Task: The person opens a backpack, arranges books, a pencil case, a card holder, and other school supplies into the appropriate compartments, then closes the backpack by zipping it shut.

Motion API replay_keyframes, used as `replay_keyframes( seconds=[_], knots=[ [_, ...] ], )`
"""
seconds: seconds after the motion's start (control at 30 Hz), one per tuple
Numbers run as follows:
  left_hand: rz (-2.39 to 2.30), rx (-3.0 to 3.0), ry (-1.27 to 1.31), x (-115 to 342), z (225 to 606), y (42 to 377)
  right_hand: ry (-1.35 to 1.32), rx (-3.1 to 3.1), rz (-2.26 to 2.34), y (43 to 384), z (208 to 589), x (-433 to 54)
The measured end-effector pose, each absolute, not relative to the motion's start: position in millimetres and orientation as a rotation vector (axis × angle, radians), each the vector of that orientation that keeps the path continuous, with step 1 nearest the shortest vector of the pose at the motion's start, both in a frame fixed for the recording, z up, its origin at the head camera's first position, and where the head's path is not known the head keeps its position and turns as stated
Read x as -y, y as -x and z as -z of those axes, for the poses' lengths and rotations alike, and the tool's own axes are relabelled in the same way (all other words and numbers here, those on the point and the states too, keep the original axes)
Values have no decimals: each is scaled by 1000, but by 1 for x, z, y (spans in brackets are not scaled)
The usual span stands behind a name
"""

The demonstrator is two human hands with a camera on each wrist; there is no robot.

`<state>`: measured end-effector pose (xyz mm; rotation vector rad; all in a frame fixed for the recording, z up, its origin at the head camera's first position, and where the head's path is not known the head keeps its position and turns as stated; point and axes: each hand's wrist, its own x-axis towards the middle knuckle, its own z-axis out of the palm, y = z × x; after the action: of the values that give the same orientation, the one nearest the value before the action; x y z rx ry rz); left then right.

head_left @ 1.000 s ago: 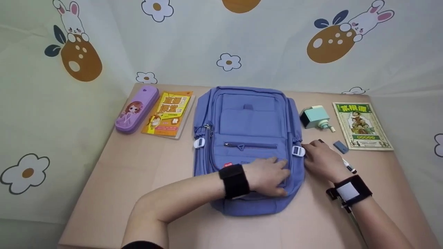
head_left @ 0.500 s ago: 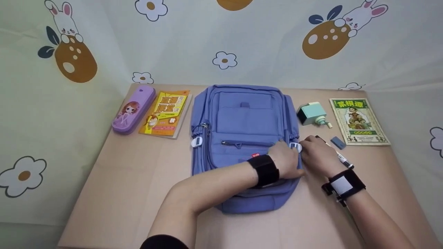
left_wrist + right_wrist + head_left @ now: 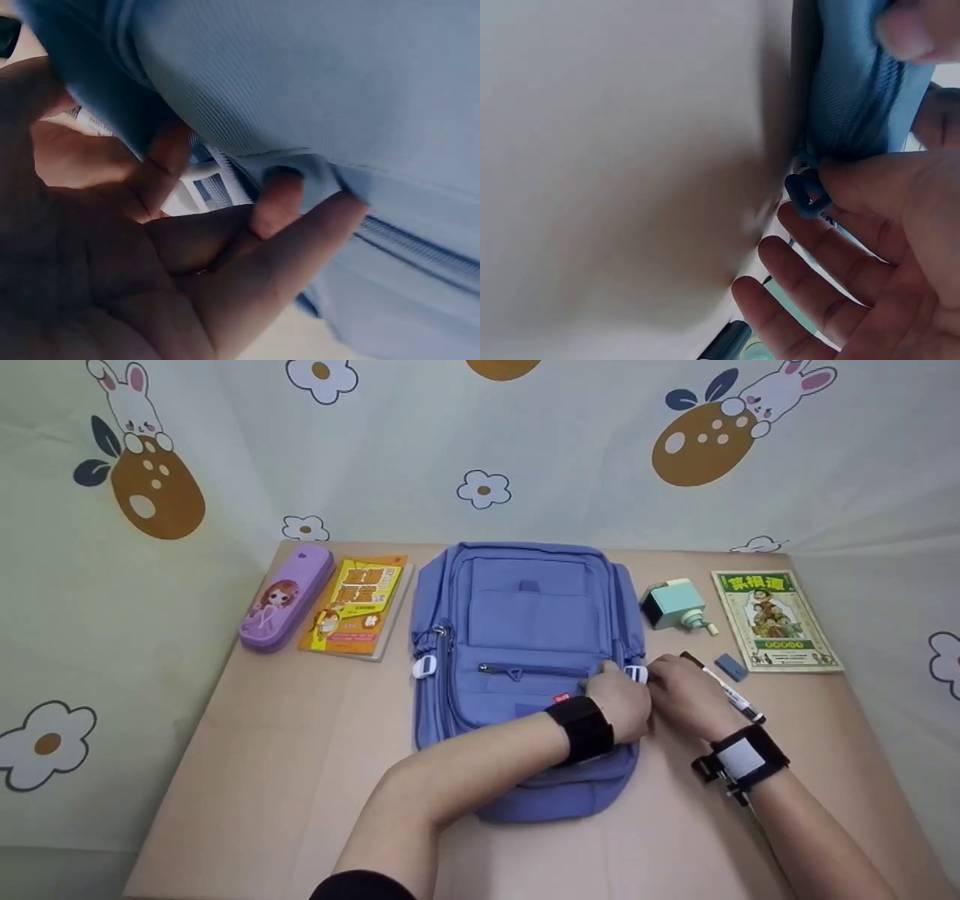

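A blue backpack lies front up in the middle of the table. My left hand reaches across it and grips its right side, below the white buckle. In the left wrist view those fingers bend against the fabric beside a zipper. Just outside the same edge, my right hand pinches a dark blue zipper pull between thumb and index finger. Its other fingers are spread loosely in the right wrist view. A black-and-white marker lies right beside that hand.
On the left are a purple pencil case and an orange-yellow book. To the right lie a mint pencil sharpener with a crank, a blue eraser and a green-bordered book. A patterned curtain surrounds the table.
My left hand has moved right and up from lying flat on the backpack's lower front to gripping its right side. The right hand stays by the edge, and the view has shifted slightly.
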<state>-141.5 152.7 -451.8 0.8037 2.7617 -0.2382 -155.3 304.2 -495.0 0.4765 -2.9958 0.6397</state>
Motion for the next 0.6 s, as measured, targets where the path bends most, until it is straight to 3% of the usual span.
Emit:
replay_keyframes(
  seconds=[0.43,0.6],
  knots=[
    [0,-2634,-1160,-116,436,164,-313,3018,-715,154,492,-322],
    [-43,-2619,-1170,-112,436,168,-209,3035,-712,154,491,-325]
  ],
)
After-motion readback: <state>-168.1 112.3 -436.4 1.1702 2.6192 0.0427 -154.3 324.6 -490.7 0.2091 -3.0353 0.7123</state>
